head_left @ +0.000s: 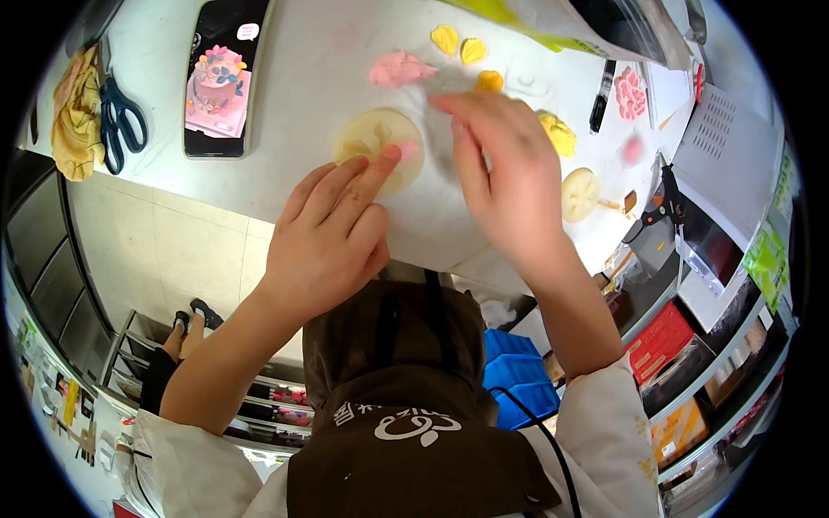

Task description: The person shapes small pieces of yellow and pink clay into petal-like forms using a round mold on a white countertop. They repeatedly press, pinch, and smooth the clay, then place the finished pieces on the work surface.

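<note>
A round, cream-coloured petal mould (pixel 356 131) lies on the white table, with flower-shaped hollows in it. My left hand (pixel 326 242) rests over its near edge, fingers stretched out. One fingertip touches a small pink piece of paste (pixel 408 149) at the mould's right side. To the right of the mould, my right hand (pixel 511 177) hovers slightly blurred, its fingers and thumb apart and nothing visible in it. Beyond the mould sits a lump of pink paste (pixel 401 68). Yellow petals (pixel 473 51) are scattered at the far side, and a yellow lump (pixel 558 135) is beside my right hand.
A phone (pixel 216 91) showing a pink cake lies at the left, near dark scissors (pixel 121 125) and a yellowish cloth (pixel 78 121). On the right are a second round mould (pixel 579 194), a black marker (pixel 602 99) and a glue gun (pixel 669 198). Blue bins (pixel 518 375) stand below.
</note>
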Motion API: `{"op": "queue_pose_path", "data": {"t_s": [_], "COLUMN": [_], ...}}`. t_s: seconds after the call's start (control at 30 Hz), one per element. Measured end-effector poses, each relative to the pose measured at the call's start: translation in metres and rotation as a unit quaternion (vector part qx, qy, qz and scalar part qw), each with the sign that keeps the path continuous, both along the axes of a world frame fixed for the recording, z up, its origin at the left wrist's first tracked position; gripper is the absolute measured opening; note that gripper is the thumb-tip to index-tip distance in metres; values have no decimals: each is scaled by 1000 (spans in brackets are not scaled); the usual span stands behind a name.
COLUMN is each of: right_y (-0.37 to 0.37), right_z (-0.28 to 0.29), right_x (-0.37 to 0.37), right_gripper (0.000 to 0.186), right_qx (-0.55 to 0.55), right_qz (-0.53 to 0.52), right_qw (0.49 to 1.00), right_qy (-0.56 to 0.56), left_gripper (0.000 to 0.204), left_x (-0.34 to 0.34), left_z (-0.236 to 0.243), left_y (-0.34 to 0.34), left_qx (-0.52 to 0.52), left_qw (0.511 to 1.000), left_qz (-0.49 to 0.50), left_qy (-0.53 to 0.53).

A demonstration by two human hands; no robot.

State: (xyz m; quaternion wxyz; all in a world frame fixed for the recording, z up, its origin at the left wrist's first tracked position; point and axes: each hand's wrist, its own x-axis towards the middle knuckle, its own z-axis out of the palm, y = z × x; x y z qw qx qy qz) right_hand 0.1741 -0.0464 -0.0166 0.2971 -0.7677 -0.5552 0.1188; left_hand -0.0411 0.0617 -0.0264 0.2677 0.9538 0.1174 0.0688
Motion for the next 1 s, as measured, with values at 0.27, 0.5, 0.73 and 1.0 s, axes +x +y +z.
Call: {"op": "queue_pose_path", "data": {"t_s": [0.27, 0.5, 0.73, 1.0], "right_y": [-35, -31, -35, -37], "right_z": [-5, -11, -14, -21], "right_x": [-48, -35, -28, -33], "right_gripper": [57, 60, 64, 57], "right_qx": [-137, -85, -104, -69], "right_qz": [1, 14, 54, 72], "right_qw": [989, 994, 984, 991], "right_qy": [-59, -71, -131, -89], "left_gripper": [14, 12, 14, 14], "left_x": [0, 18, 5, -7], "left_z": [-2, 20, 18, 5], "left_y": [-18, -22, 12, -10], "left_qx": [62, 205, 38, -13], "left_qw": [997, 968, 999, 997], "left_qz": [13, -42, -9, -72], "left_qy": [42, 139, 34, 0]}}
